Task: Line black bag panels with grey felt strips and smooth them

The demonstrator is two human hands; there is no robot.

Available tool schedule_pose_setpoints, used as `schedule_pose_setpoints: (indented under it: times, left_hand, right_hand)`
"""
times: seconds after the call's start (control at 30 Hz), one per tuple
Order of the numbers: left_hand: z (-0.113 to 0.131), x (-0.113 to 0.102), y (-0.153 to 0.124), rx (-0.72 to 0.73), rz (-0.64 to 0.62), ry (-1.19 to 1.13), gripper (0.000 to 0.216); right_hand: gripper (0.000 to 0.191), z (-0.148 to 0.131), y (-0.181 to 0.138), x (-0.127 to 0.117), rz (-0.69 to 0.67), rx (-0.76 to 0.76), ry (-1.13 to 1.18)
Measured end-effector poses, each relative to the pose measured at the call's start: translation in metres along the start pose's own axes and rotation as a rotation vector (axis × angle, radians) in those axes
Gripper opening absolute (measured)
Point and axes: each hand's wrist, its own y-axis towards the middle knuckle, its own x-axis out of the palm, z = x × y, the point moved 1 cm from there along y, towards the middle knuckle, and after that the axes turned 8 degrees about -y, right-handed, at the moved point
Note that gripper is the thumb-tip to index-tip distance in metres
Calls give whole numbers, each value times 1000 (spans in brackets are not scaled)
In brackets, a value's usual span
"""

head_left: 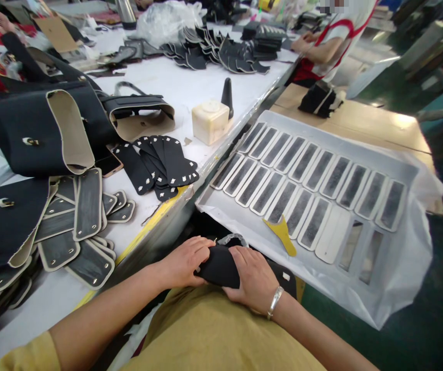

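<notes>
Close to my body, a black leather-like panel is held between my two hands. My left hand pinches its left end, fingers closed at the upper corner. Across its middle lies my right hand, fingers curled over the top edge and thumb underneath. The panel's right end sticks out past my right wrist and carries a small white patch. A plastic-wrapped loop shows just behind the panel; what it belongs to is hidden.
Beyond my right hand, a plastic-lined tray carries rows of pale-edged dark strips and a yellow tool. At left lie black bags, panels with metal studs and black panels. A cream container stands behind; a co-worker is farther right.
</notes>
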Motion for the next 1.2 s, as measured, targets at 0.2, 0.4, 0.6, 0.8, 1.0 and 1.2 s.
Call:
schedule_pose_setpoints:
  times: [0.2, 0.4, 0.6, 0.8, 1.0, 1.2]
  left_hand:
    - [-1, -1, 3, -65, -18, -102, 45]
    - [0, -3, 4, -7, -71, -115, 92]
    - [3, 0, 8, -17, -93, -68, 91]
    - [13, -3, 8, -98, -151, 27, 92]
    - [32, 8, 24, -100, -172, 165, 85]
    - [38, 22, 42, -53, -129, 153, 93]
  right_hand:
    - [72, 3, 0, 0, -6, 0, 13]
    - [76, 5, -2, 2, 23, -20, -2]
    - [76, 3, -3, 2, 30, -46, -19]
    - [81, 1, -7, -2, 17, -20, -26]
    - [100, 41, -54, -14, 18, 43, -102]
    - [87, 76, -89, -18, 13, 105, -37]
